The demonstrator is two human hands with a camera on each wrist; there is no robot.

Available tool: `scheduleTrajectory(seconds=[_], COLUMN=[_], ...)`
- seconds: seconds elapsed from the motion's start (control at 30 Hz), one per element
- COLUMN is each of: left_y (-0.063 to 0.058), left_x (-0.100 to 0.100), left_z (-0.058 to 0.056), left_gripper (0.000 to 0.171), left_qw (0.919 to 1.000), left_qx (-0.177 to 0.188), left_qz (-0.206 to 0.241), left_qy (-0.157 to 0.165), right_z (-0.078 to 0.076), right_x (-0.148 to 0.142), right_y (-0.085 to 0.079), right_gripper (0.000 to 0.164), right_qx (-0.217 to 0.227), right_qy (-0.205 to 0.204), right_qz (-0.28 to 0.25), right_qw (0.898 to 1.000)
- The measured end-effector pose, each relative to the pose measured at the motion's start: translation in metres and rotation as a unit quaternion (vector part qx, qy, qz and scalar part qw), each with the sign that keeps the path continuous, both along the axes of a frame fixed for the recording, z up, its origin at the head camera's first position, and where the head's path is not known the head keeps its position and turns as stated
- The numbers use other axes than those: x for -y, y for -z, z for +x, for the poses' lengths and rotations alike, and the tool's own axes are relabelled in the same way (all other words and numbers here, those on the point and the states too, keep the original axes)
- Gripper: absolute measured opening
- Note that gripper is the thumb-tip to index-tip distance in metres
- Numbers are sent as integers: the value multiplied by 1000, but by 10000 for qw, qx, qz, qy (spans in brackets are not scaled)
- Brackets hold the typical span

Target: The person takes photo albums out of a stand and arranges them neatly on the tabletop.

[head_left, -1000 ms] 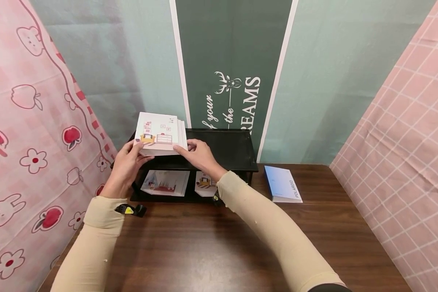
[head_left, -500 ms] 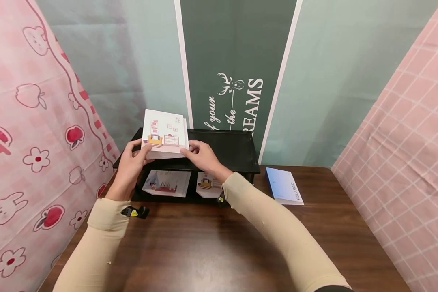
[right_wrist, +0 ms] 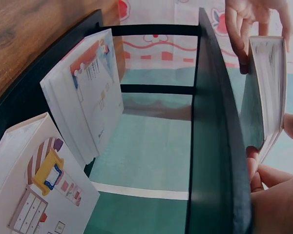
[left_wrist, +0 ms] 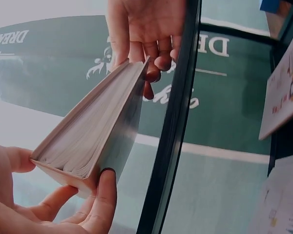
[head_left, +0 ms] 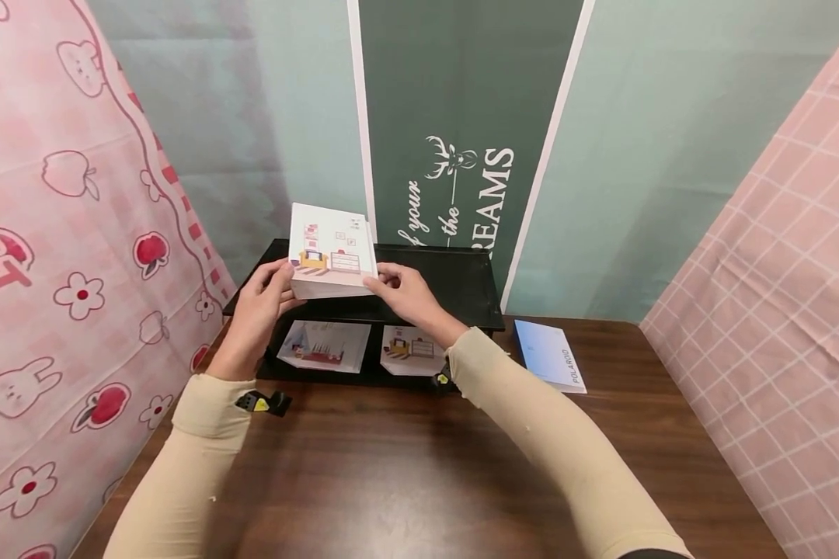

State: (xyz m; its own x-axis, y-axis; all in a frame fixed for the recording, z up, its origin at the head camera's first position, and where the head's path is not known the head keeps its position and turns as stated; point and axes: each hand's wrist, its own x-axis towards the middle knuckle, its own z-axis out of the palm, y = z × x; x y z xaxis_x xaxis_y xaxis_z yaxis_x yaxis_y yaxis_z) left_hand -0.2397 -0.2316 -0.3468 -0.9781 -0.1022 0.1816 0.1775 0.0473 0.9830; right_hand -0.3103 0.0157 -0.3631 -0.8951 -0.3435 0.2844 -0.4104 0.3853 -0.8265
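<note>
A thick photo album (head_left: 332, 248) with a drawing of a yellow armchair and a drawer chest on its white cover is held above the top board of a black two-tier rack (head_left: 447, 287). My left hand (head_left: 255, 310) grips its left side, thumb near the cover edge and fingers underneath. On the opposite side, my right hand (head_left: 412, 295) pinches the near right corner. In the left wrist view the album (left_wrist: 102, 117) appears edge-on, its pages fanned slightly between the covers. The right wrist view shows the album (right_wrist: 268, 83) apart from the rack's top board.
On the rack's lower tier lie a white album (head_left: 325, 347) with a red drawing and another album (head_left: 411, 349) with a yellow armchair. A blue-and-white POLAROID album (head_left: 548, 353) lies on the brown table (head_left: 363, 466), right of the rack. Printed curtains surround the table.
Both hands have carried the album slightly to the right over the rack, still gripping it from both sides. The head view has shifted a little. The other albums stay put.
</note>
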Motion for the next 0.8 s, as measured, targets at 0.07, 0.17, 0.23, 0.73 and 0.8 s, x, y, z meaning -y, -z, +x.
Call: scheduleTrajectory(seconds=[0.07, 0.17, 0.23, 0.73, 0.8], left_y=[0, 0, 0, 2, 2], left_x=[-2, -6, -9, -38, -42], left_z=[0, 1, 1, 5, 6], left_gripper=[64, 65, 65, 70, 68], left_qw=[9998, 9993, 9991, 9944, 9943], left_qx=[-5, 9, 30, 308, 254], left_qz=[169, 276, 301, -8, -101], left_qy=[111, 244, 312, 1012, 1034], right_z=[2, 6, 8, 24, 27], right_x=[-4, -10, -15, -66, -72], right_y=[-2, -5, -6, -6, -6], right_gripper=[40, 40, 40, 44, 45], right_qx=[-13, 13, 43, 77, 61], right_qy=[12, 53, 90, 217, 243], right_qz=[-43, -64, -51, -126, -47], right_qw=[10000, 10000, 9999, 9997, 9997])
